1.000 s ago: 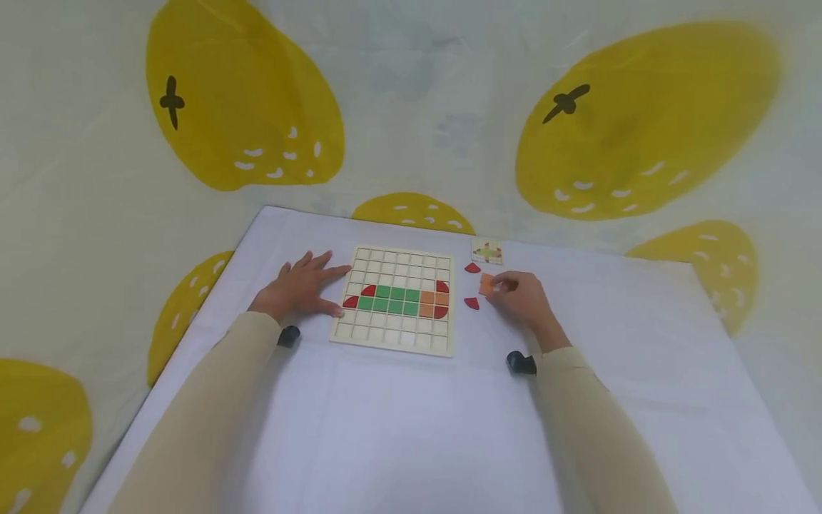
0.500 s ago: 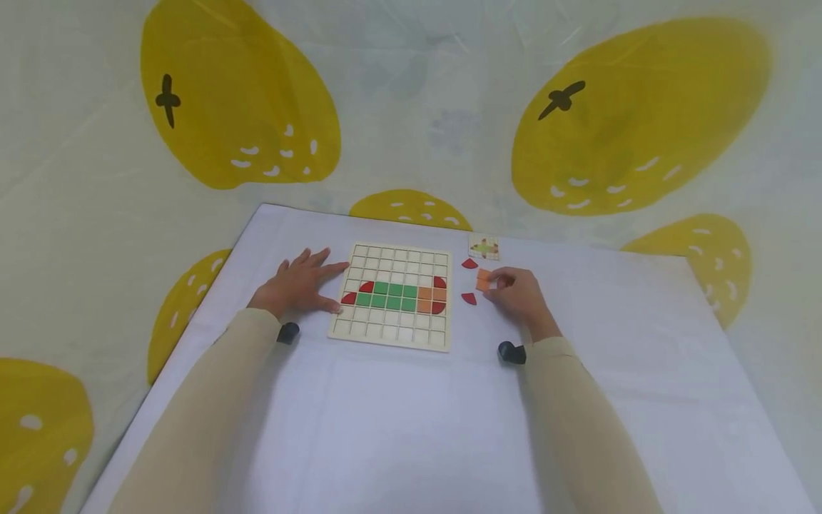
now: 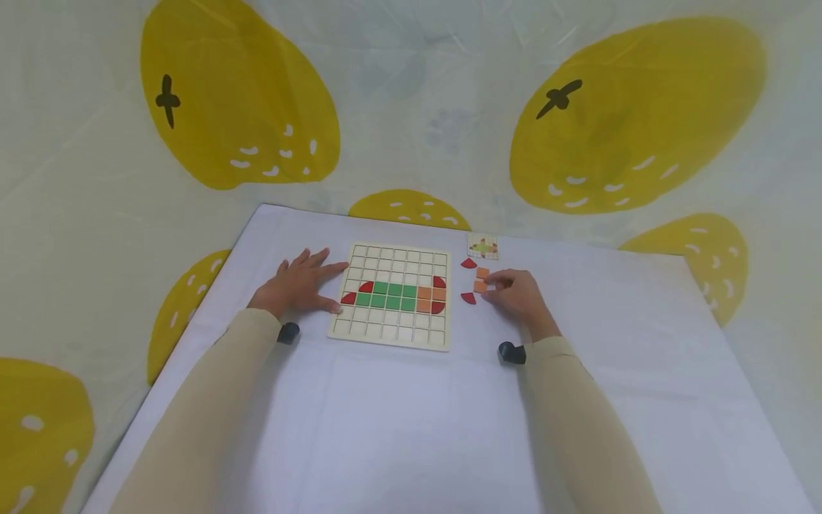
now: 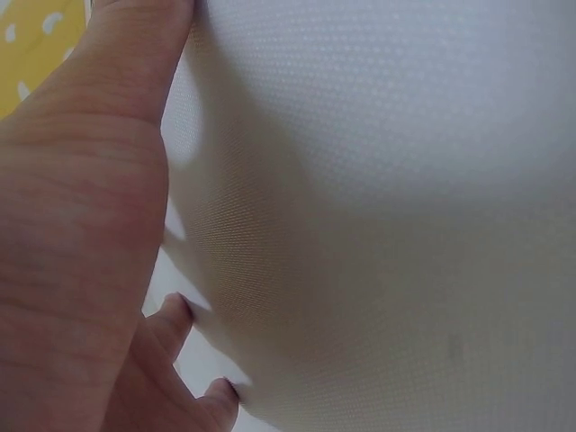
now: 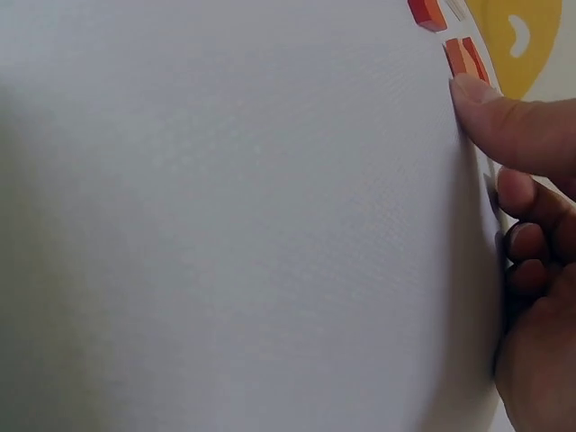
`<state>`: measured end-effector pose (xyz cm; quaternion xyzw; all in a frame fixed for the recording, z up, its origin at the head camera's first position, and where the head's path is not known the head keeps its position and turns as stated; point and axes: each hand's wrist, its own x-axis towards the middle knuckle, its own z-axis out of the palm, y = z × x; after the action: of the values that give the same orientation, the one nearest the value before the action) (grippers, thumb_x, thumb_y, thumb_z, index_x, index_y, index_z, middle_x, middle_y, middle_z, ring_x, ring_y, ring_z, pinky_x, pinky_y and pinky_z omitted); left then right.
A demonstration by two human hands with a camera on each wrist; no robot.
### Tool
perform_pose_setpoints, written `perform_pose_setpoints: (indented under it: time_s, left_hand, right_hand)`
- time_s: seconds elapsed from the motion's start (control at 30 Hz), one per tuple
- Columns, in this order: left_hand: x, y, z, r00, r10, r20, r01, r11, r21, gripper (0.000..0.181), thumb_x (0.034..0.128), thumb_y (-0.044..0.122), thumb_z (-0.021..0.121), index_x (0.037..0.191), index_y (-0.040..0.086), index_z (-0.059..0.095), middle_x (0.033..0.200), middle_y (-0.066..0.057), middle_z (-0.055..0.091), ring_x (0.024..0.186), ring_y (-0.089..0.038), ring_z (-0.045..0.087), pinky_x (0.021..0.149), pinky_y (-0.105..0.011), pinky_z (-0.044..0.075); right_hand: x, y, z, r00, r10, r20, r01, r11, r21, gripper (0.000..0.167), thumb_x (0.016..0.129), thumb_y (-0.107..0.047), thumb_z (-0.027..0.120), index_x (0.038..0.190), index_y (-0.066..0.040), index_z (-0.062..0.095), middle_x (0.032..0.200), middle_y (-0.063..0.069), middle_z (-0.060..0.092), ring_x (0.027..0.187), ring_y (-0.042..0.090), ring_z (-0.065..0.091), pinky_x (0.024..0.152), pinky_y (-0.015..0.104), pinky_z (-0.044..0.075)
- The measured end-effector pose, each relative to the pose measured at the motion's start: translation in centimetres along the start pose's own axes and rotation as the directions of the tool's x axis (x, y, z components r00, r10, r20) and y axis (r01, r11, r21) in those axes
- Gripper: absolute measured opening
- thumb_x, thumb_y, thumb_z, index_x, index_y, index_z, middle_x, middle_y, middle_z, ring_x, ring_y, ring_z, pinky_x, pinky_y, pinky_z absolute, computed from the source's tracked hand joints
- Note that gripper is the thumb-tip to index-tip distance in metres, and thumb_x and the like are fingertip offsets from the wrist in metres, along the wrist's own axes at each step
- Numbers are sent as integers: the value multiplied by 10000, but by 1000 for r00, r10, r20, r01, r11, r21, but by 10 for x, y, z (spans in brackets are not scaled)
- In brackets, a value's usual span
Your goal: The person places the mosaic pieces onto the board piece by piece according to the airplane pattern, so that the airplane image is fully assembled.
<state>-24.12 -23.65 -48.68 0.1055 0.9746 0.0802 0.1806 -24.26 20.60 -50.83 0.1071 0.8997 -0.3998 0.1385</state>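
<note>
A pale wooden grid board (image 3: pixel 385 335) lies on the white-covered table in the head view, bearing green squares (image 3: pixel 385 296), orange squares (image 3: pixel 425 300) and red quarter-round pieces (image 3: pixel 439 282). My left hand (image 3: pixel 294 287) is spread flat, its thumb and index finger touching the board's left edge. To the right of the board, my right hand (image 3: pixel 519 296) pinches an orange square tile (image 3: pixel 479 286) between thumb and finger. Just behind it lies another orange tile (image 3: pixel 483 273). In the right wrist view the thumb (image 5: pixel 504 126) touches an orange tile (image 5: pixel 461 59).
Two loose red quarter-round pieces (image 3: pixel 469 263) lie between the board and my right hand. Behind them is a small pattern card (image 3: pixel 483 247) with a coloured grid design. A fabric with yellow fruit shapes (image 3: pixel 411 207) hangs behind the table's far edge.
The two orange tiles by my right hand, touching before, now stand slightly apart; the nearer one has shifted a little toward me with the fingers. My left hand has stayed on the board.
</note>
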Motion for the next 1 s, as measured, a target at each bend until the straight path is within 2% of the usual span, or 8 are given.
perform_pose_setpoints:
  time_s: [0.2,0.43,0.63,1.0]
  left_hand:
    - [-4,0,-5,1000,2,-1,-2,1000,7,1042,762,695,805,1629,464,275,1780,-78,105,1628,-471,28,1237,-771,85]
    - [-3,-1,-5,1000,-2,5,2,1000,2,1045,754,705,803,1627,469,277,1780,-78,103,1629,-468,23,1241,-768,81]
    - [-3,0,-2,1000,-6,1,6,1000,-6,1036,757,700,805,1622,481,279,1782,-63,100,1633,-458,18,1244,-763,80]
    - [1,-1,2,1000,-4,11,4,1000,-5,1048,750,714,801,1623,485,269,1783,-60,92,1632,-461,15,1241,-767,77]
  right_hand:
    - [-1,-3,4,999,-41,-30,40,999,-34,363,960,-213,762,1304,-118,702,1303,123,626,1199,311,538,1072,440,540]
    - [-3,-12,7,992,-122,-12,121,991,-64,354,973,-218,742,1308,-110,701,1230,136,637,1161,302,534,936,376,547]
    - [-4,-21,13,983,-183,2,183,981,-60,314,976,-213,702,1267,-96,721,1178,135,659,1131,303,543,906,363,533]
    - [-4,-38,28,972,-233,22,234,971,-50,305,949,-199,770,1229,-81,747,960,117,661,975,274,570,775,298,501]
